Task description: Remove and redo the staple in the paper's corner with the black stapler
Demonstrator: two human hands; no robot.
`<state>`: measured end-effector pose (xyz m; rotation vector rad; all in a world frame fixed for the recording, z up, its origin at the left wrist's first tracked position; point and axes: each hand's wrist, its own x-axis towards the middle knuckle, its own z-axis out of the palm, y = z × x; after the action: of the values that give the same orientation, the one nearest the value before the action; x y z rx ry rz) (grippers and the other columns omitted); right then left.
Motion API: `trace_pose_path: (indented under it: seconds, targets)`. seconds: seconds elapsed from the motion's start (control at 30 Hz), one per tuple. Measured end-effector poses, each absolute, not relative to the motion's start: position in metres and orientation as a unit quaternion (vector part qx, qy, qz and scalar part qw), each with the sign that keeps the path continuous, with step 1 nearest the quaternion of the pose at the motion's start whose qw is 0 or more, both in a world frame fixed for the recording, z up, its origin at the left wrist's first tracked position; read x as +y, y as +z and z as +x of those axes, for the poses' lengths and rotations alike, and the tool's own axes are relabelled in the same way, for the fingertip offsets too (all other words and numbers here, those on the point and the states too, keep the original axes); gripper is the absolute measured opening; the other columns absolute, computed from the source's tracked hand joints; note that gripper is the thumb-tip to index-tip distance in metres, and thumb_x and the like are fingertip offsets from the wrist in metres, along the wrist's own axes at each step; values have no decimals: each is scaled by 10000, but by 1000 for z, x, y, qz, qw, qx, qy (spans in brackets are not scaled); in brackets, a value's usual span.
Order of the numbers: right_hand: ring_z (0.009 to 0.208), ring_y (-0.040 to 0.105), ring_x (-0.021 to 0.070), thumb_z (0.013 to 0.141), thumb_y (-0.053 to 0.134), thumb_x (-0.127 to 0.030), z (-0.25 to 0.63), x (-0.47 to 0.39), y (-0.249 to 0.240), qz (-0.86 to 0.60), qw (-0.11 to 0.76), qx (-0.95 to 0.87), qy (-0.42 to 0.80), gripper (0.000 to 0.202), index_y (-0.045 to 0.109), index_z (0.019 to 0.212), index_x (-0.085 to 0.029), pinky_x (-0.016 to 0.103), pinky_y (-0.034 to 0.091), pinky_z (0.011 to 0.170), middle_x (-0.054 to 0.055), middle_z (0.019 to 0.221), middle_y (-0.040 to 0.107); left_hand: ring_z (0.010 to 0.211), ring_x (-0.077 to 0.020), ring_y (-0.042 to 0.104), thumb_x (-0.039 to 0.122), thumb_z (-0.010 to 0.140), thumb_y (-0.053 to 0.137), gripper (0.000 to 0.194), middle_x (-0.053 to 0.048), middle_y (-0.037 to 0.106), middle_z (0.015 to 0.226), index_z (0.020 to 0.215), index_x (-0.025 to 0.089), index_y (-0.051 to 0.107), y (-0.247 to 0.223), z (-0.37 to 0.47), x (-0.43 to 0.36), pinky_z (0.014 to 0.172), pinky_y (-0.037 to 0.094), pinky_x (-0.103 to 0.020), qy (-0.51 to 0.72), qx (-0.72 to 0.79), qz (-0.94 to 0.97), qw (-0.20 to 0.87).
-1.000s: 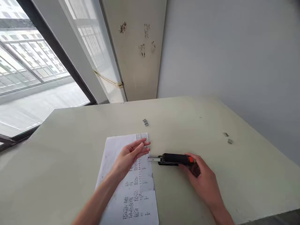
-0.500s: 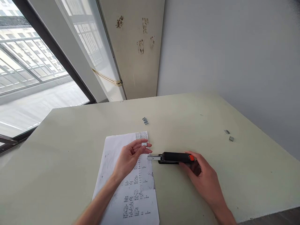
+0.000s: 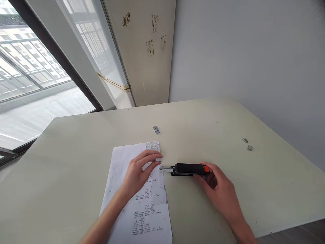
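My right hand [image 3: 218, 189] grips the rear end of a black stapler [image 3: 190, 168] with an orange-red patch. From the stapler's front end, its metal staple tray [image 3: 166, 170] sticks out to the left, over the edge of the paper. Between thumb and fingertips, my left hand [image 3: 141, 169] pinches a small grey strip of staples [image 3: 158, 159], just above and left of the tray's tip. Beneath that hand lies printed paper [image 3: 142, 217], partly covered by the hand and forearm.
On the pale table [image 3: 76, 189], several short staple strips [image 3: 156, 129] lie beyond the paper. Two more small staple pieces [image 3: 250, 148] are at the right. A grey wall [image 3: 241, 51] borders the far right side, and a glass window [image 3: 30, 78] is at the left.
My left fingers have closed over the staple strip and turned it slightly, with the fingertips now straighter above it. The stapler and my right hand have stayed nearly in place; the view shifted slightly.
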<state>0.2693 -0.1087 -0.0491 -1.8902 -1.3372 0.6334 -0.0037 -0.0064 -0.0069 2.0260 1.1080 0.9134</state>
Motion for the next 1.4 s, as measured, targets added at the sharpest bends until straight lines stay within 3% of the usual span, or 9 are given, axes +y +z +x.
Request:
trace_pose_path:
  seconds: [0.27,0.4,0.57,0.77,0.87,1.0,1.1,1.3,1.4]
  targets:
    - [665,633,168,925,665,-598,270,-109,-50,-732,357,-523,252,445,657,1269,-316,333,555,645,21,1033,733,900,-157,719,249,1035,622,184,-19,760,1026,1077,283,798,-8,0,-9,783,597,-266,322,358,809,337]
    - [647,631,168,927,666,-597,270,-109,-50,-731,359,-526,245,440,665,1259,-308,329,557,628,24,998,733,941,-182,740,347,1004,673,153,-3,787,1023,1069,307,805,-7,0,-8,840,601,-301,316,427,755,385]
    - [638,633,170,935,666,-591,270,-109,-50,-726,361,-538,230,433,666,1255,-300,329,572,617,28,977,735,979,-237,777,487,945,724,284,-21,824,1013,1152,307,797,-7,0,-7,899,622,-365,277,500,646,506]
    - [589,587,130,951,688,-520,263,-111,-49,-706,401,-569,132,429,638,1307,-285,360,603,626,106,1290,680,981,-262,777,538,903,750,341,-47,828,957,1106,271,811,0,-1,-6,899,617,-384,305,525,600,521]
    - [551,546,108,961,716,-351,256,-112,-42,-657,448,-606,27,319,654,1271,-308,348,583,591,106,1299,663,864,-238,760,549,893,756,379,-48,810,853,1133,260,804,5,-3,-6,802,615,-363,290,513,594,548]
    - [934,690,226,906,787,-199,240,-106,-23,-554,465,-689,-52,345,692,1203,-346,407,600,814,67,1179,694,710,-174,679,544,870,783,388,-52,789,831,1106,236,806,6,-3,-7,716,582,-324,273,469,565,621]
    - [1193,627,296,908,803,-223,224,-96,-10,-518,437,-734,-47,321,714,1190,-347,485,550,974,69,1214,707,673,-143,634,522,847,816,380,-40,764,817,1083,225,808,4,-2,-10,703,562,-304,265,443,544,661]
    - [1273,606,305,961,744,-215,205,-79,-3,-509,420,-750,-37,198,746,1116,-338,514,507,1016,56,1238,722,654,-135,616,518,847,818,375,-32,742,805,1065,213,798,3,0,-12,701,559,-308,259,422,542,679]
    - [1258,614,300,970,732,-223,205,-76,-3,-511,445,-735,-20,153,742,1090,-318,531,506,1027,63,1235,716,738,-158,662,507,880,794,366,-49,759,881,1105,220,789,1,0,-12,727,570,-308,274,406,561,668]
